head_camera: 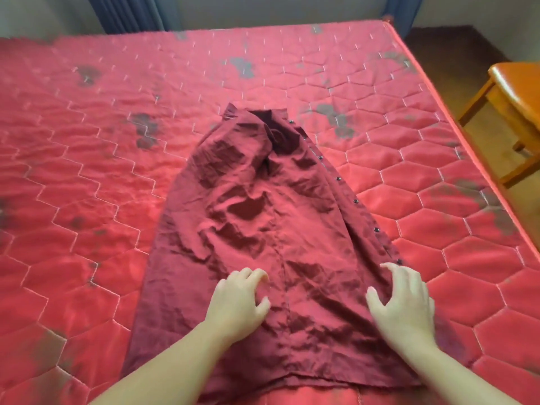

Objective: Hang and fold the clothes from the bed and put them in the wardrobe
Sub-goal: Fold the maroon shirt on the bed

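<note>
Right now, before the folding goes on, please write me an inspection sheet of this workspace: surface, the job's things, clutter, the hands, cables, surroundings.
Surface: red quilted mattress with a hexagon stitch pattern and dark worn patches.
Job's things: one dark red button-up shirt, laid flat and creased, collar at the far end, dark buttons along its right edge.
Clutter: nothing seen.
Hands: left hand rests on the shirt near the hem, fingers curled loosely, no clear grip; right hand lies spread on the shirt's right edge.
Cables: nothing seen.
Surroundings: orange wooden stool to the right on the floor; blue curtain behind the bed.
</note>
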Demonstrator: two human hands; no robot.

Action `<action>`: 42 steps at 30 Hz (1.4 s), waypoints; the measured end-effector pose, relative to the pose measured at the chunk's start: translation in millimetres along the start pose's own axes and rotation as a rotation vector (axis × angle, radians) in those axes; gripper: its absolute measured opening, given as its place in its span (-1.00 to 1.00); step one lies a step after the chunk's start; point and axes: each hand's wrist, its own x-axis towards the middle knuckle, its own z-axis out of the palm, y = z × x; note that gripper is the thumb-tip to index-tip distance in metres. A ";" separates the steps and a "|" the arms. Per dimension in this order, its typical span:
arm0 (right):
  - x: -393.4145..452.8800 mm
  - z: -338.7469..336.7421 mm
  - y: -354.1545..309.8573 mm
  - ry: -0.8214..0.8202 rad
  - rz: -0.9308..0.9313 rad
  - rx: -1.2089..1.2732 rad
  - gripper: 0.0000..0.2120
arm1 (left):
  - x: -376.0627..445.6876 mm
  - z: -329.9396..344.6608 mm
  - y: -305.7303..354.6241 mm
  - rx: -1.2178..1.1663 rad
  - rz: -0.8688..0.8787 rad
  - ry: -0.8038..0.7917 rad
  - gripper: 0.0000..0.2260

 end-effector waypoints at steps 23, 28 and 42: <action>386.1 121.6 -318.3 -0.099 -0.393 -0.075 -0.75 | 241.3 -20.2 -94.0 0.119 0.188 0.248 -0.51; 429.4 145.0 -343.2 -0.439 -0.320 -0.330 -0.22 | 249.0 -13.1 -96.0 0.077 0.235 0.353 -0.45; 398.3 95.6 -352.8 -0.143 -0.941 -0.180 -0.87 | 247.4 -15.6 -96.9 0.109 0.197 0.350 -0.49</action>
